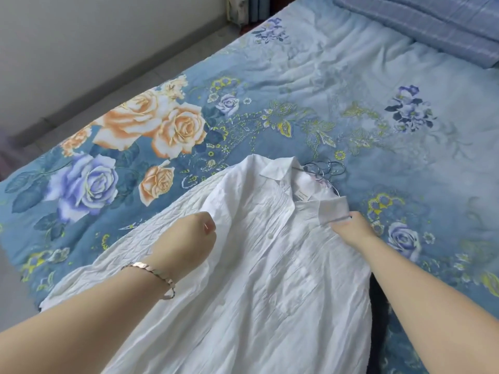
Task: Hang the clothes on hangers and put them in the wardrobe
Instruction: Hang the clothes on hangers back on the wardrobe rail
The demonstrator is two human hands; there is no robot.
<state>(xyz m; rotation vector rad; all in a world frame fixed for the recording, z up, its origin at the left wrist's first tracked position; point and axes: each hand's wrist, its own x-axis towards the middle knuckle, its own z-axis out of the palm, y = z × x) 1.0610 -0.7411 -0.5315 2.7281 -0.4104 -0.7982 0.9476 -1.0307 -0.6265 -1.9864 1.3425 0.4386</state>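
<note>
**White shirt held open on the bed, hanger at its collar**

Blue and floral, the quilt (270, 85) covers the bed and serves as the working surface, with a folded striped blanket (432, 20) at its far corner. The white shirt (243, 279) lies front-up across the near part, collar away from the person, probably so the neck opening is easy to reach. A dark garment (378, 314) shows from under its right edge.

The left hand (189, 236) is clenched on the shirt's left front panel, holding it taut. The right hand (348, 228) grips the other front edge just below the collar, spreading the opening. A thin wire runs by its fingers, which may be a hanger arm going inside, though the fabric hides it.

A bunch of wire hangers (324, 170) lies just beyond the collar, hooks together and close to hand. A bracelet (154, 273) circles the left wrist. The wardrobe is out of view.
</note>
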